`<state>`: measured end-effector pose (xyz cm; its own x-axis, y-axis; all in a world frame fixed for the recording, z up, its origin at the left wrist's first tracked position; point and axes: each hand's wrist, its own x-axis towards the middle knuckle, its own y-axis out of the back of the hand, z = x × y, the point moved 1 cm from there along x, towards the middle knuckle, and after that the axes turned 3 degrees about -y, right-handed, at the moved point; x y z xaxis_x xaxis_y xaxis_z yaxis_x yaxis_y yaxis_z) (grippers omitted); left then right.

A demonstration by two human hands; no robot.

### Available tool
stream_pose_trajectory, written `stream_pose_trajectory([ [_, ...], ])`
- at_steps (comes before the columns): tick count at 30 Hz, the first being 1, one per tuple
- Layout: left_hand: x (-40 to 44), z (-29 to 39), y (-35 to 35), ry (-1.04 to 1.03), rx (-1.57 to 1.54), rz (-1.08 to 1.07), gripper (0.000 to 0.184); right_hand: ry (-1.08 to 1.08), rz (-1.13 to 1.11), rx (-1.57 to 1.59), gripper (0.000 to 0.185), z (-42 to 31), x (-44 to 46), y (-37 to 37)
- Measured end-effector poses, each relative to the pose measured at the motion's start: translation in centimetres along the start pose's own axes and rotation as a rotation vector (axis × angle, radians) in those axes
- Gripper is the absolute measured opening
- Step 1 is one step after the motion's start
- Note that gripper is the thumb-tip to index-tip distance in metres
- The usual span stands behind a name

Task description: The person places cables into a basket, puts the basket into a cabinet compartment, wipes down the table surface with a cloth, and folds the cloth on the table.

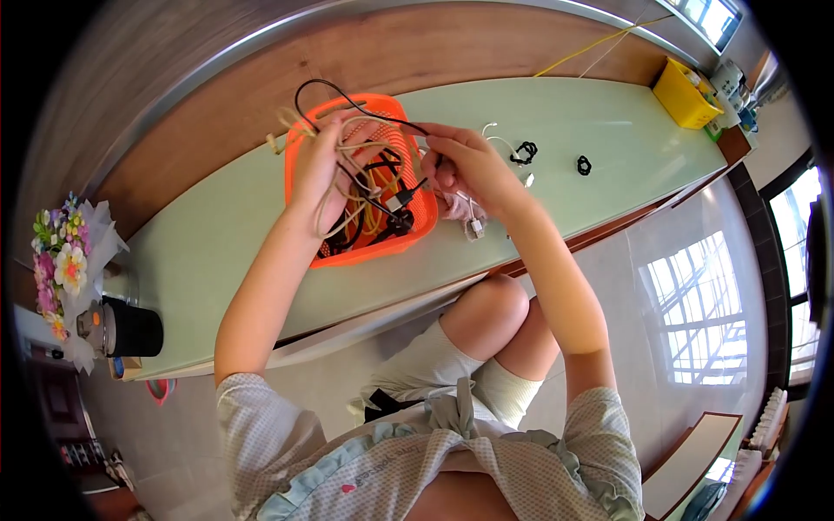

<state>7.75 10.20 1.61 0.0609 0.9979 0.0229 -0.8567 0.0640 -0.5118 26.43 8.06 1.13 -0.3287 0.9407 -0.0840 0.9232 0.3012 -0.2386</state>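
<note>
Over an orange plastic basket (pixel 382 253), my left hand (pixel 321 165) is closed around a tangle of beige cable (pixel 347 157) with loops hanging down. A black cable (pixel 323 82) arches up from that tangle and across to my right hand (pixel 469 165). The fingers of my right hand pinch the black cable beside the basket's right side. Inside the basket lie more cables, black and yellow, and a black plug (pixel 400 200). Below my right hand, a white plug (pixel 475 227) and a pinkish bundle (pixel 455 207) rest on the table.
Two coiled black cables (pixel 584 165) lie on the pale green table (pixel 608 113), one by a white cable. A yellow bin (pixel 685 95) stands at the far right. Flowers (pixel 69 265) and a black container (pixel 135 329) stand at the left end. A wooden panel (pixel 434 56) borders the back.
</note>
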Motion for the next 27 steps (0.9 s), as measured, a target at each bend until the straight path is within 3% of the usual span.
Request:
stream_pose_trajectory([
  [6, 2.3, -1.3, 1.3, 0.279, 0.069, -0.194, 0.021, -0.017, -0.001, -0.435, 0.036, 0.1, -0.5, -1.2],
  [8, 3.1, -1.5, 2.1, 0.365, 0.178, -0.223, 0.027, 0.019, 0.031, -0.620, 0.026, 0.3, -0.5, -1.7],
  [12, 2.6, 0.8, 2.0, 0.397, 0.352, -0.241, 0.018, 0.094, 0.037, -0.916, 0.020, 0.3, 0.2, -2.5],
  [13, 3.0, 0.4, 2.6, 0.327, 0.378, -0.215, 0.035, 0.094, 0.016, -0.960, 0.020, 0.4, 0.5, -2.6],
  [16, 3.4, 0.9, 3.2, 0.304, 0.532, -0.391, 0.051, 0.004, 0.012, -1.115, 0.021, -0.4, 0.5, -3.4],
  [17, 3.2, 1.8, 3.5, 0.298, 0.753, -0.393, 0.060, 0.005, 0.015, -1.125, 0.022, -0.5, 0.5, -3.5],
  [20, 3.8, 2.2, 4.8, -0.036, 0.993, -0.497, 0.071, 0.073, 0.057, -1.170, 0.028, -0.6, 0.4, -3.4],
  [21, 3.0, 2.9, 4.5, -0.252, 1.168, -0.402, 0.079, 0.138, 0.095, -1.193, 0.031, -0.3, 0.4, -3.1],
  [24, 2.0, 4.1, 4.2, -0.446, 1.362, -0.166, 0.088, 0.256, 0.227, -1.275, 0.043, -0.4, 0.7, -3.2],
  [25, 2.1, 3.7, 4.6, -0.691, 1.485, -0.107, 0.082, 0.302, 0.262, -1.290, 0.044, -0.3, 0.9, -3.4],
  [27, 2.6, 3.3, 4.8, -0.519, 1.442, -0.237, 0.069, 0.379, 0.276, -1.307, 0.044, -0.2, 1.1, -3.9],
])
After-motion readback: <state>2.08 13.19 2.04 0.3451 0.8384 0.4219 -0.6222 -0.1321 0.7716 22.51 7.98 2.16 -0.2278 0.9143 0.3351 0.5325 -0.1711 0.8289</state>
